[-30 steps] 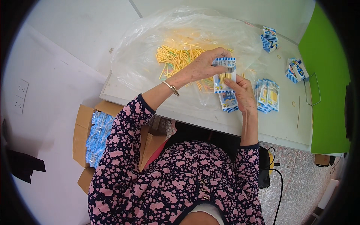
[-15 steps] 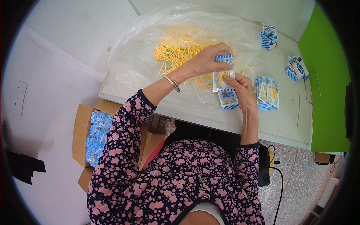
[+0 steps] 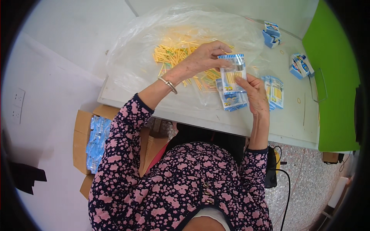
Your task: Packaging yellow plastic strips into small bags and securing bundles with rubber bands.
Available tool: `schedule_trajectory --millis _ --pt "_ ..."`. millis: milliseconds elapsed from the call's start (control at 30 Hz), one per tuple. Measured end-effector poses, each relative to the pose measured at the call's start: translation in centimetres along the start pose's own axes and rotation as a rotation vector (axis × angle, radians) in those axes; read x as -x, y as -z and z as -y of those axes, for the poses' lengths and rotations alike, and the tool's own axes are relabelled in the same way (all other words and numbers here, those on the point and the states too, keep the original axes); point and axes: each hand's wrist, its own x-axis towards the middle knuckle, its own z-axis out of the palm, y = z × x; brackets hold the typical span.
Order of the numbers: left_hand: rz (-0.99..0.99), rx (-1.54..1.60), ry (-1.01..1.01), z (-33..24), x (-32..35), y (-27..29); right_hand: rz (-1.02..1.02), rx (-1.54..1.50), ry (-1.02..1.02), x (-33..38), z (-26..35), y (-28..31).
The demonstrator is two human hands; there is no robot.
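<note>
Upright before me is a clear packet (image 3: 233, 81) with blue-striped ends, thin pale yellow sticks showing through its window. My right hand (image 3: 257, 94) pinches its lower right side, thumb across the front. At its upper left edge is my left hand (image 3: 210, 57), thumb and fingers closed on the corner; the fingertips are partly hidden. Below and behind it, further packets (image 3: 234, 103) lie on the table. Left of them, a heap of thin yellow sticks (image 3: 169, 54), some green or pink, rests on a clear plastic sheet (image 3: 131, 57), partly behind my left forearm.
Filled packets (image 3: 276, 94) lie stacked right of my right hand. Two blue-and-white small boxes, one at the back (image 3: 271, 34) and one farther right (image 3: 300, 65), stand near a green panel (image 3: 331, 96). A cardboard box (image 3: 81, 142) of blue packets sits lower left, below the white table (image 3: 185, 115).
My left thumb has slid from the packet's front to its upper left edge. The packet shows more of its face and is slightly farther right. The view has shifted a little.
</note>
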Motion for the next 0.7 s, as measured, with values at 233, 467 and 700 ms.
schedule_trajectory --millis 233,467,700 --pt "-0.026 0.054 0.121 0.9 1.1 0.9 -0.298 0.247 0.170 3.4 3.4 8.3" --pt "0.010 0.024 0.153 1.5 0.7 0.6 -0.588 0.954 0.045 3.0 -0.5 13.7" --pt "-0.057 0.030 0.162 1.8 1.0 1.2 -0.355 1.591 0.452 2.1 -2.0 -0.1"
